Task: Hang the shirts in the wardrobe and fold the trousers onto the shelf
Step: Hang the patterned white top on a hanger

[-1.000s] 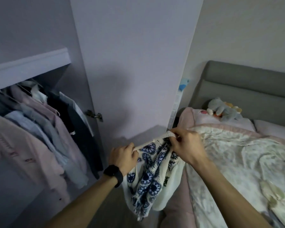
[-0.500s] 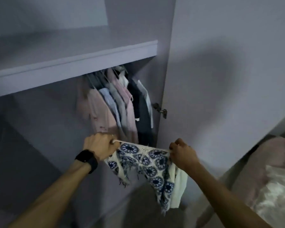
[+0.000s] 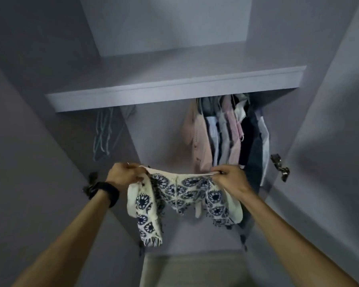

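I hold a cream garment with a dark blue flower pattern (image 3: 180, 193) stretched out in front of the open wardrobe. My left hand (image 3: 125, 172) grips its upper edge on the left, and my right hand (image 3: 229, 179) pinches the upper edge on the right. The cloth hangs down between them in two fringed ends. Above it runs the pale wardrobe shelf (image 3: 174, 88). Under the shelf at the right hang several shirts (image 3: 226, 135) in pink, white and dark cloth.
Several bare green hangers (image 3: 102, 133) hang under the shelf at the left. The wardrobe doors stand open on both sides, with a metal hinge (image 3: 280, 166) on the right door and another hinge (image 3: 91, 179) on the left.
I have turned from the bed to face the wardrobe. My hands have moved apart and spread the patterned garment wide, raised before the hanging space.
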